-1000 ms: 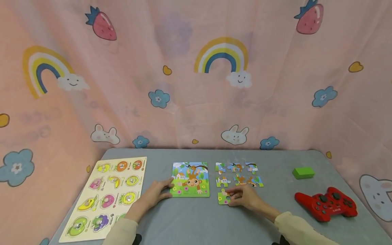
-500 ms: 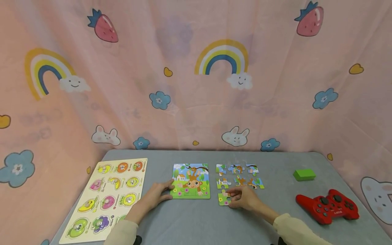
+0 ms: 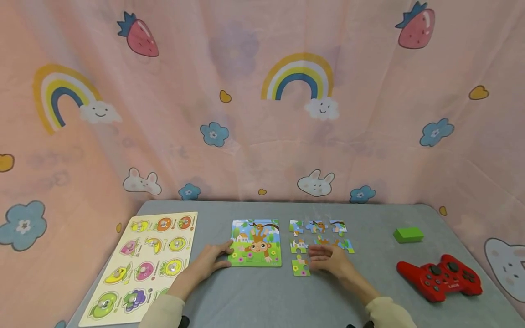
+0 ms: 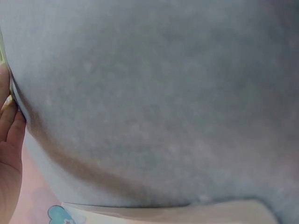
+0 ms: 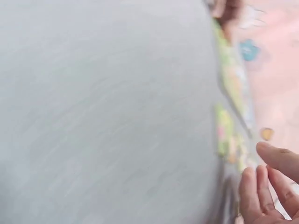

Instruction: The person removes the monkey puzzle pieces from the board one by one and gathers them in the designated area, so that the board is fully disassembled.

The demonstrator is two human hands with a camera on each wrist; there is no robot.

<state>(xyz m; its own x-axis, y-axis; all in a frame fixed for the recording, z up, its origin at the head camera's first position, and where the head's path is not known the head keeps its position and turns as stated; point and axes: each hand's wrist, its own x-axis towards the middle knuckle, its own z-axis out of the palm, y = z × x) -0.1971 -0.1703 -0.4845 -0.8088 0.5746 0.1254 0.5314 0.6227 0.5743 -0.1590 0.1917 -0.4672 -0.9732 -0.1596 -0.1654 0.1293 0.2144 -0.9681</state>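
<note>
A square monkey puzzle board (image 3: 256, 243) lies flat near the table's middle. My left hand (image 3: 208, 262) rests at its left edge, with the thumb and fingertips touching it; in the left wrist view the fingers (image 4: 14, 126) look straight. Right of the board, several loose jigsaw pieces form a spread-out picture. Nearest my right hand (image 3: 332, 260) is a green corner piece (image 3: 300, 268) with flowers, just left of the fingertips. The right fingers are extended and hold nothing, partly covering the middle-row pieces (image 3: 346, 246). A top-row piece (image 3: 316, 226) lies behind them.
To the left is a cream fruit puzzle board (image 3: 141, 269) with several knobbed fruits. A green block (image 3: 408, 234) and a red game controller (image 3: 440, 278) lie on the right. Behind the grey table (image 3: 254, 300) hangs a pink patterned curtain (image 3: 172, 91).
My right hand has let go of the green corner piece and drawn slightly right and back, its fingers straightening. The piece stays on the table. My left hand holds its place at the board.
</note>
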